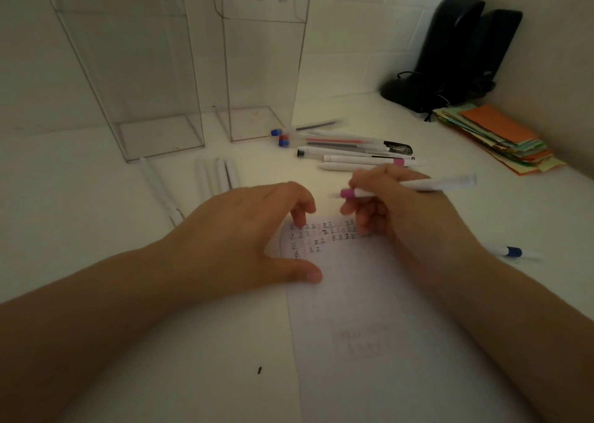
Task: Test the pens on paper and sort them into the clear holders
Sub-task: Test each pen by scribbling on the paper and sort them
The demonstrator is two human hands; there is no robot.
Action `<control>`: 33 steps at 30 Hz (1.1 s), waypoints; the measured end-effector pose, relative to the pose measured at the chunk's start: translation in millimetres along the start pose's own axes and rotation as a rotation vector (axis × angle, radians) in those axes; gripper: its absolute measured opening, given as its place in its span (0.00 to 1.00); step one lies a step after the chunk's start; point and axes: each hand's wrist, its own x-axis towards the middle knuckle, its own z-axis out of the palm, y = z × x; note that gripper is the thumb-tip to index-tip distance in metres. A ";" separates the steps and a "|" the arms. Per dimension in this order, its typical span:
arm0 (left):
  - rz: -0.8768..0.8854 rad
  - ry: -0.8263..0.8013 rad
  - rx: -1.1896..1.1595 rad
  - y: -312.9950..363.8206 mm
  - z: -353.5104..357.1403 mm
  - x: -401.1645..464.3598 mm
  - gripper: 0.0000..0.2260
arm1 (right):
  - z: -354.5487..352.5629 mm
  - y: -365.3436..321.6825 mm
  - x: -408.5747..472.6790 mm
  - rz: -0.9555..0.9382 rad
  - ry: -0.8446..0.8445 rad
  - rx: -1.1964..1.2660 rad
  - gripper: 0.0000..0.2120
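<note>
Both hands: left hand (257,230) pins paper (353,294), right hand (385,207) grips pen (408,186).

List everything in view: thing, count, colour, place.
clear holders: two, transparent, back left, both empty.
pens pile: about seven, mixed caps, right of the holders.
white pens: about four, in front of the holders.
blue-capped pen: one, far right.
paper: one white sheet, test marks on top.
paper stack: orange, green, yellow, right.
black speakers: two, back right.
left hand: pressing the paper.
right hand: holding the pink-tipped pen.
</note>
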 end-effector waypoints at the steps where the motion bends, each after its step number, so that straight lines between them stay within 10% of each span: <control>1: 0.011 -0.009 0.017 -0.7 -0.8 0.2 0.25 | -0.2 0.1 -1.3 0.007 -0.041 -0.062 0.10; 6: 0.079 0.035 0.038 -4.1 -0.4 -1.0 0.26 | 5.2 3.4 -6.5 -0.119 -0.102 -0.364 0.08; 33: 0.143 0.087 0.035 -10.2 4.6 0.6 0.22 | 10.3 12.8 -4.3 -0.316 -0.095 -0.388 0.14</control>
